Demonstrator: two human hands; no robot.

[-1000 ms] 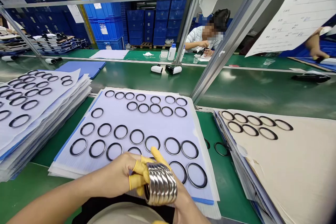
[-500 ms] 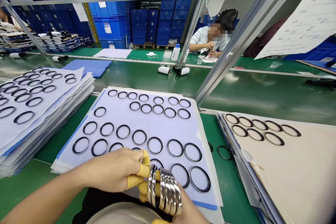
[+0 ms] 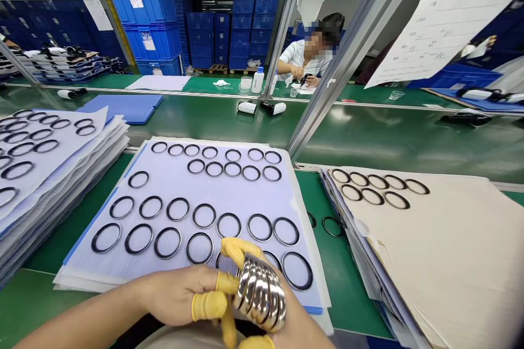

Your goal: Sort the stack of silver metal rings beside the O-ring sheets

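Standing edgewise at yellow-capped fingers (image 3: 208, 305), silver rings (image 3: 262, 295), stack axis roughly left-to-right.

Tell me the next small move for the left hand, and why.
Probably ease the leftmost ring slightly apart from the ring stack: the rings sit close together, the right hand supports them, and the left hand has its yellow-covered fingers at that end.

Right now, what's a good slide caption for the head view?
Yellow-covered fingers hold a stack of shiny rings at the near edge of a pale sheet bearing rows of dark rings.
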